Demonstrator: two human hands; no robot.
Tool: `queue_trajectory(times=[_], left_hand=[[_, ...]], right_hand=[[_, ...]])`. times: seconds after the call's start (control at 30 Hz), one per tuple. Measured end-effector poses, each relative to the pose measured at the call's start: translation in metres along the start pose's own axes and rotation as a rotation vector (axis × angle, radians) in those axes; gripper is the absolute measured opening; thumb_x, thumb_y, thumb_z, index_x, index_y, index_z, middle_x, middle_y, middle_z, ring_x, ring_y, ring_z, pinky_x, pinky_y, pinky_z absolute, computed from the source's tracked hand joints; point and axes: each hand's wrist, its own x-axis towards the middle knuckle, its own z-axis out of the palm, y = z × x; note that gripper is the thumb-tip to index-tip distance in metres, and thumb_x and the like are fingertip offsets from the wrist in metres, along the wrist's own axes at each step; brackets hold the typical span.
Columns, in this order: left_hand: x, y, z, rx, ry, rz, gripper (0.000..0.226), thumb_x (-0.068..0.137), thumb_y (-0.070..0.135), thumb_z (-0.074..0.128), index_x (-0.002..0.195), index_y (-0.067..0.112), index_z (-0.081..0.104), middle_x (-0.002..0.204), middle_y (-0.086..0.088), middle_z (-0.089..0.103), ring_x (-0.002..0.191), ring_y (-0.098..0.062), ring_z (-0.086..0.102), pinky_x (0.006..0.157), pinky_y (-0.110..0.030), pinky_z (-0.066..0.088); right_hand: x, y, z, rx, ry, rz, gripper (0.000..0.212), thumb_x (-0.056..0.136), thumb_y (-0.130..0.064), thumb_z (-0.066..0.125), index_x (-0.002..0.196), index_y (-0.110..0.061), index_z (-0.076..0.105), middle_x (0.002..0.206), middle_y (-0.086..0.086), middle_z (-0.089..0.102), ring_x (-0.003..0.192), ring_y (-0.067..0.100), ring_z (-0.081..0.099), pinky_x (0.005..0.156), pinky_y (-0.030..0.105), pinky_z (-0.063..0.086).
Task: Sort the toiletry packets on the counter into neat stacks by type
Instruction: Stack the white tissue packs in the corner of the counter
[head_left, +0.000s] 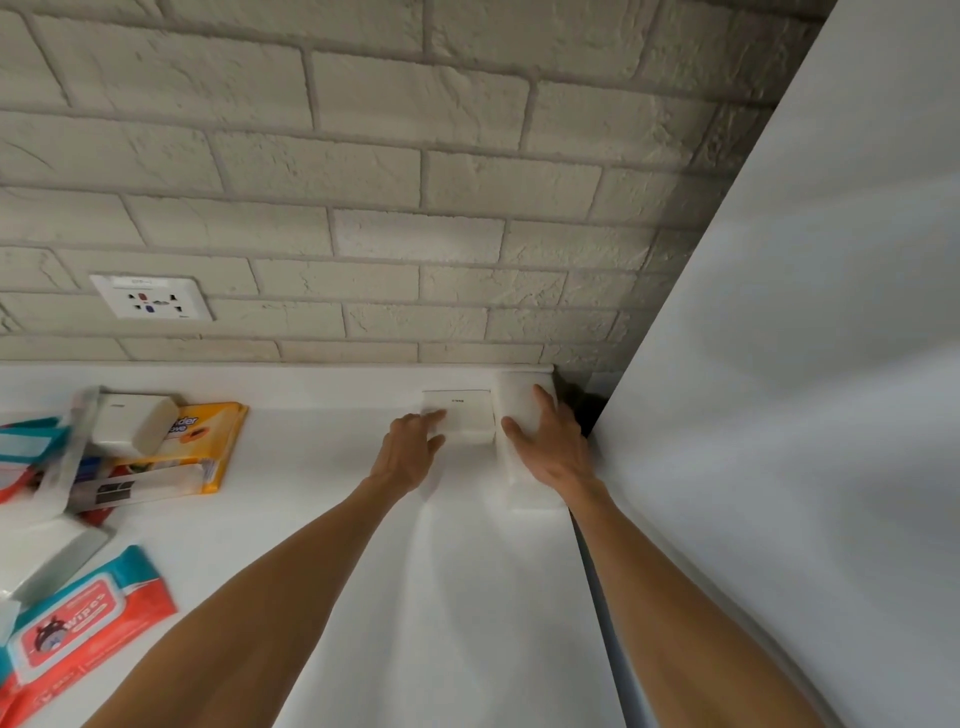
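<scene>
Alignment is what this step needs, as I judge it. My right hand (550, 447) lies flat with fingers spread on the tall white pack (517, 400), in the far right corner of the counter (322, 467). My left hand (410, 452) reaches with straight fingertips touching the small white packet (465, 415) just beside the pack. I should press the pack steady and nudge the packet until its edges run parallel with the pack and the wall.

White on white blurs the edges, so I cannot tell whether the pack is one item or several stacked. The packet's print is too small to read. The unsorted heap lies well apart to the left, with the wipes pack (88, 618) and the yellow packet (218, 441), and the frame edge cuts it off.
</scene>
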Motion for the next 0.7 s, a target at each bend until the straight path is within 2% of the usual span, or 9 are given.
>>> queue_trajectory(times=[0.27,0.37,0.47,0.57,0.7], left_hand=[[0.005,0.003,0.0,-0.008,-0.041,-0.033,0.053,0.097,0.023,0.066,0.148,0.025,0.051,0.131,-0.011,0.066,0.122,-0.031,0.06,0.106,-0.042,0.048],[0.001,0.007,-0.006,0.028,-0.094,-0.036,0.058,0.099,0.026,0.062,0.153,0.027,0.042,0.142,-0.013,0.057,0.132,-0.033,0.052,0.11,-0.044,0.044],[-0.012,0.012,-0.019,0.086,-0.104,-0.085,0.062,0.1,0.03,0.057,0.157,0.033,0.033,0.158,-0.013,0.039,0.142,-0.036,0.041,0.111,-0.048,0.042],[-0.036,0.011,-0.034,0.153,-0.083,-0.131,0.06,0.101,0.036,0.051,0.157,0.035,0.029,0.164,-0.006,0.032,0.145,-0.032,0.039,0.107,-0.049,0.045],[-0.079,0.004,-0.059,0.198,-0.042,-0.158,0.058,0.102,0.041,0.047,0.157,0.029,0.032,0.163,-0.002,0.033,0.144,-0.028,0.04,0.105,-0.048,0.047]], right_hand=[[0.004,-0.002,-0.007,0.023,-0.057,-0.007,0.086,0.095,-0.071,0.049,0.164,-0.036,0.01,0.165,0.009,0.028,0.145,0.037,0.037,0.114,0.053,0.036],[0.005,-0.004,-0.01,0.036,-0.072,0.007,0.085,0.096,-0.072,0.046,0.164,-0.037,0.009,0.166,0.009,0.026,0.146,0.038,0.036,0.114,0.051,0.035],[-0.001,-0.005,-0.014,0.008,-0.058,-0.015,0.083,0.098,-0.072,0.04,0.165,-0.034,0.009,0.171,0.006,0.018,0.151,0.036,0.029,0.117,0.052,0.033],[-0.007,-0.008,-0.018,-0.08,0.011,-0.035,0.083,0.098,-0.074,0.032,0.166,-0.031,0.008,0.173,0.003,0.009,0.157,0.031,0.021,0.122,0.052,0.029],[-0.029,-0.027,-0.02,-0.136,0.151,-0.093,0.083,0.1,-0.07,0.026,0.166,-0.021,0.013,0.173,0.005,0.011,0.159,0.027,0.016,0.127,0.045,0.023]])
